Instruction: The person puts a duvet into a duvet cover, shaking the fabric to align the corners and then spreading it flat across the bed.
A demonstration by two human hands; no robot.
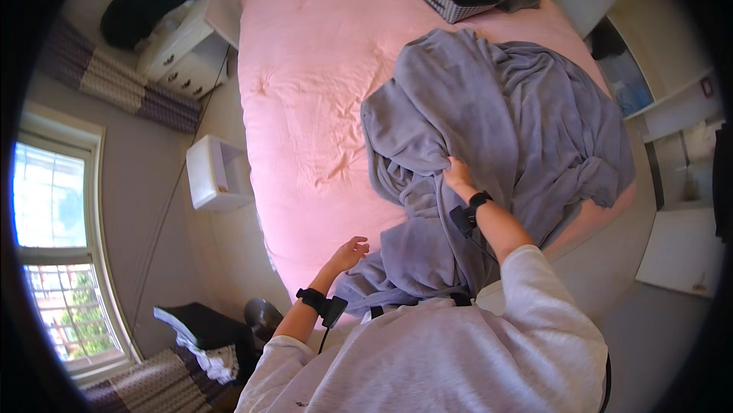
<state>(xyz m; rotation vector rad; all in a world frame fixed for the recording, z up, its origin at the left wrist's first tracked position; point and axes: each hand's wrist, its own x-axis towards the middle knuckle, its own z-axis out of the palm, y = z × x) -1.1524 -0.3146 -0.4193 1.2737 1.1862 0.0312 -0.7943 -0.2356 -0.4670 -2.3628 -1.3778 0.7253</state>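
A large grey blanket (pixel 487 109) lies bunched and wrinkled over the right half of a bed with a pink cover (pixel 309 109). Part of it trails down to the near edge, against my body. My right hand (pixel 458 173) grips a fold near the blanket's middle, its fingertips partly hidden by cloth. Lower and to the left, my left hand (pixel 350 254) hovers beside the trailing part, fingers apart and slightly curled, with nothing in them. Each wrist wears a black strap with a small device.
At the bed's far end stands a patterned fabric box (pixel 449 3) with dark cloth beside it. Left of the bed are a small white stand (pixel 209 175), a white drawer cabinet (pixel 183 66) and a window (pixel 54 241). An open white cabinet (pixel 658 64) borders the right side.
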